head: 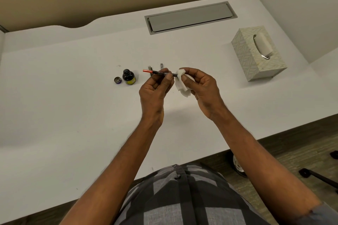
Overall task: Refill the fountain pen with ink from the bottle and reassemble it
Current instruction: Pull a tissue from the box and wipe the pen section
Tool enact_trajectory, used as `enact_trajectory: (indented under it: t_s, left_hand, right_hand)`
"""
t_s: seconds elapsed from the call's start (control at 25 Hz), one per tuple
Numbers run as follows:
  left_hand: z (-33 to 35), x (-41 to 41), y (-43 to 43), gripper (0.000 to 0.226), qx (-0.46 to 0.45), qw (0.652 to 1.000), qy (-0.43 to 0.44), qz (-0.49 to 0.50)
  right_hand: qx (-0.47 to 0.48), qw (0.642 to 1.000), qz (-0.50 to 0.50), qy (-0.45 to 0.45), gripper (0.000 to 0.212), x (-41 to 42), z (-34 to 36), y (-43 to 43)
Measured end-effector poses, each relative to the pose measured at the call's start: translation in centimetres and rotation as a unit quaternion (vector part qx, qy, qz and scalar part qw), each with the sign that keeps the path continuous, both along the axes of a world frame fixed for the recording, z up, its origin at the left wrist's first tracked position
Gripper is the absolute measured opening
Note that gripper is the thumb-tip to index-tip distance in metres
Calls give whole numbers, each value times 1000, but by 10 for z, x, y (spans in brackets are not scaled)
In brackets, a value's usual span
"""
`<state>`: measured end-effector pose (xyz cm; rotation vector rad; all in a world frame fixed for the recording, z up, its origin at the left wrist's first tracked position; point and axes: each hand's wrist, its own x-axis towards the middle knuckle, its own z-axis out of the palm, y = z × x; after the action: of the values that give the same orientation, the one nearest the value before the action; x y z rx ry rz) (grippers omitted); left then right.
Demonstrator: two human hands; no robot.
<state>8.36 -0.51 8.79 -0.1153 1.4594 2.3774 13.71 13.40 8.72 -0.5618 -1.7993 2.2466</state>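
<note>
The left hand (155, 87) pinches the pen (159, 72) in its fingers. The right hand (201, 87) fingers pinch a tissue (182, 82) round its tip. Left of the pen stands the open ink bottle (129, 77).

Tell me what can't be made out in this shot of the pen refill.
Head view only:
- Pen section: nib end is wrapped in the tissue pinched by the right hand, so nib and any ink are hidden.
- Left hand: its fingers cover the middle of the section.
- Two metal pen parts behind the hands: partly blocked, too small to identify.
- Ink bottle: label unreadable, ink level unclear.
</note>
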Motion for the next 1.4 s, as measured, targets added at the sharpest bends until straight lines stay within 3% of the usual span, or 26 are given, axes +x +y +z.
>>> enact_trajectory:
  t_s: [0.2,0.36,0.56,0.72,0.88,1.04,1.4]
  left_hand:
    - [0,0,-3,14,-5,999,-37,24]
    - [3,5,0,10,31,993,-106,30]
    - [11,7,2,11,93,974,-202,38]
    - [14,9,2,9,107,969,-222,37]
    - [18,12,5,8,88,971,-215,48]
    - [16,5,-1,9,82,973,-199,82]
    - [16,12,2,7,65,977,-194,67]
  right_hand:
    - [116,992,-13,-46,13,1,0,-5]
    - [237,970,-45,-9,17,0,2,-6]
    - [273,961,-47,21,10,3,3,-7]
    - [309,950,-37,38,13,5,2,-3]
    - [291,956,-37,31,10,3,-4,0]
    - [158,983,-94,-24,17,4,-8,13]
    - [166,986,-4,-19,18,8,7,-6]
